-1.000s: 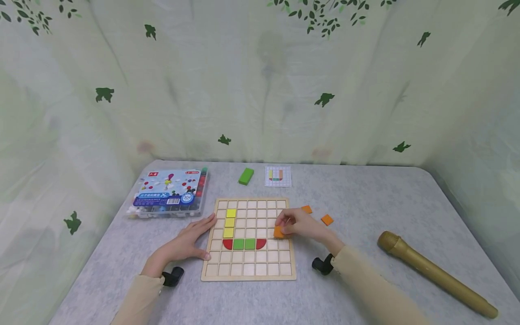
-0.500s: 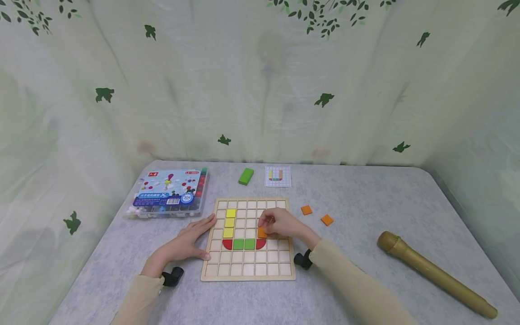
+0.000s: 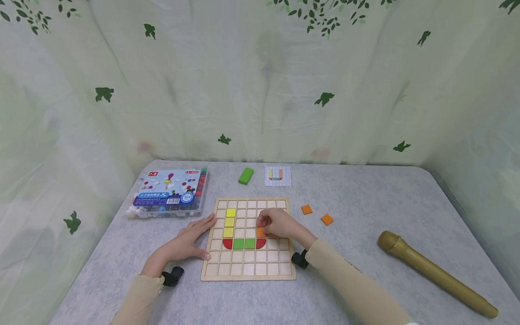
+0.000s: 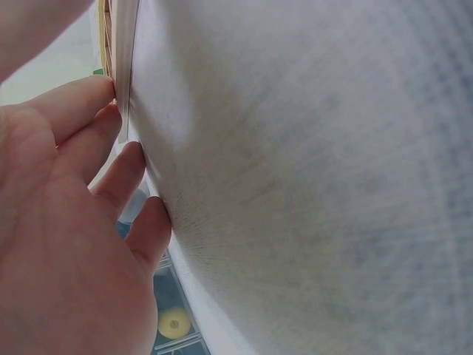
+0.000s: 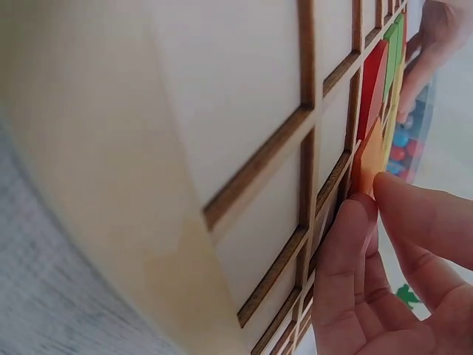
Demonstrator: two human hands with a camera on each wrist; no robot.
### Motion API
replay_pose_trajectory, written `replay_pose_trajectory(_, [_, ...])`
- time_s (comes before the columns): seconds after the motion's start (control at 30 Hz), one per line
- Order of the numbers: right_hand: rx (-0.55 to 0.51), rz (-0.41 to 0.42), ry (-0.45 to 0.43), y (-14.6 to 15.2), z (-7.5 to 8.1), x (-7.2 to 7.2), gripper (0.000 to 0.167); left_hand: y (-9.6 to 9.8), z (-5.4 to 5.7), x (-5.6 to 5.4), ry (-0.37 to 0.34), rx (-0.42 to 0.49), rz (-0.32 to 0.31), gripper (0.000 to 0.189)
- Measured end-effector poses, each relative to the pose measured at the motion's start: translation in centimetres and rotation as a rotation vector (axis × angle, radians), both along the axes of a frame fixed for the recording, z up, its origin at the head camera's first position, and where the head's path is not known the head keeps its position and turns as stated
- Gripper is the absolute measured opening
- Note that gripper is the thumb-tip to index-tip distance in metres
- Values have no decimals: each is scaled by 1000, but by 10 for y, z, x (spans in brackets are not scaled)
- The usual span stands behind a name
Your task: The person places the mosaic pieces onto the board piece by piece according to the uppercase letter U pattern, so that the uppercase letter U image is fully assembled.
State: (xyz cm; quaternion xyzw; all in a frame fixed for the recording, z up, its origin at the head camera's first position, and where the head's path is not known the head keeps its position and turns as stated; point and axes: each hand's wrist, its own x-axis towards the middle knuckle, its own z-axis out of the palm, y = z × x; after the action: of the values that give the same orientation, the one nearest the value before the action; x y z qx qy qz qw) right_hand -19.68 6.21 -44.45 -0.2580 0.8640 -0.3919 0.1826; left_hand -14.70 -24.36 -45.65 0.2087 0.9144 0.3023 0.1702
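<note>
My right hand (image 3: 280, 222) pinches an orange square tile (image 3: 261, 232) at the cell just above the right red quarter-round tile (image 3: 261, 243) of the wooden grid board (image 3: 252, 277). In the right wrist view, thumb and fingers hold the near edge of the orange tile (image 5: 369, 159), tilted beside the red tile (image 5: 373, 89). My left hand (image 3: 184, 241) rests along the board's left edge with its fingers extended. The left wrist view has those fingertips against the board's side (image 4: 124, 66). Yellow tiles (image 3: 229, 222) form a column, and green tiles (image 3: 243, 243) lie between the red ones.
Two orange tiles (image 3: 306, 209) lie right of the board. A green block (image 3: 245, 176) and a pattern card (image 3: 278, 176) sit behind it. At the back left stands a clear plastic case (image 3: 166, 194) with a printed label. A gold microphone-shaped stick (image 3: 436, 273) lies on the right.
My right hand has moved left with the orange tile, from the board's right side to the cell above the red tile, and lowered it slightly. The left hand stays put.
</note>
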Motion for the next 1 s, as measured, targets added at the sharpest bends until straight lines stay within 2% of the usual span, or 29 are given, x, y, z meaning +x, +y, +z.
replay_pose_trajectory(0.13, [-18, 7, 3, 2, -1, 0, 17, 0, -1, -1, 1, -2, 2, 101])
replay_pose_trajectory(0.33, [-49, 67, 4, 6, -4, 1, 22, 0, 0, -2, -5, -3, 4, 101])
replay_pose_trajectory(0.57, [20, 84, 52, 3, -3, 4, 21, -1, -1, -3, 1, -4, -5, 101])
replay_pose_trajectory(0.7, [23, 86, 66, 2, -3, 5, 20, -1, -1, -4, 1, -5, -7, 101])
replay_pose_trajectory(0.8, [-20, 83, 40, 4, -5, 4, 20, -2, -1, -3, -2, -8, -4, 101])
replay_pose_trajectory(1.0, [-172, 49, -87, 23, -8, -1, 17, -1, -1, -2, -6, -5, 8, 101])
